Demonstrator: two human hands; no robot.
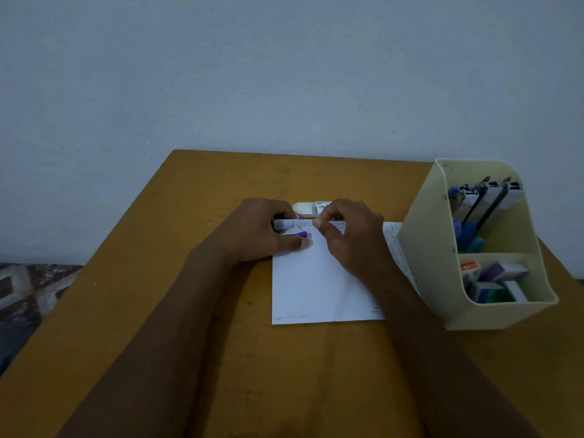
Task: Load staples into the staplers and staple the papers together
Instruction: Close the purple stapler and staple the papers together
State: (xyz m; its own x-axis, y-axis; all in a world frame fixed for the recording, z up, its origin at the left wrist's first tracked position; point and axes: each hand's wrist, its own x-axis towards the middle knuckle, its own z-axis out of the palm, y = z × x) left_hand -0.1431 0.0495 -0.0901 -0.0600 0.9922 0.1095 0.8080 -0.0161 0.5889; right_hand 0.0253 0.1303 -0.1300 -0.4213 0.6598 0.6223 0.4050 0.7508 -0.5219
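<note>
Left hand (pixel 262 230): gripped purple stapler (pixel 297 232) at far-left corner of papers (pixel 316 286).
Right hand (pixel 350 237): pinched the papers' far edge.
Bench (pixel 189 311): organiser (pixel 426 267) at right.

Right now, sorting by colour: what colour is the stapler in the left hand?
The stapler is purple and white; head view shows it.

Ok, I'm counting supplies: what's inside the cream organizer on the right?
In the organizer, the far compartment holds several staplers standing on end; the near one holds small boxes. Its walls hide their lower parts, so no exact count.
</note>
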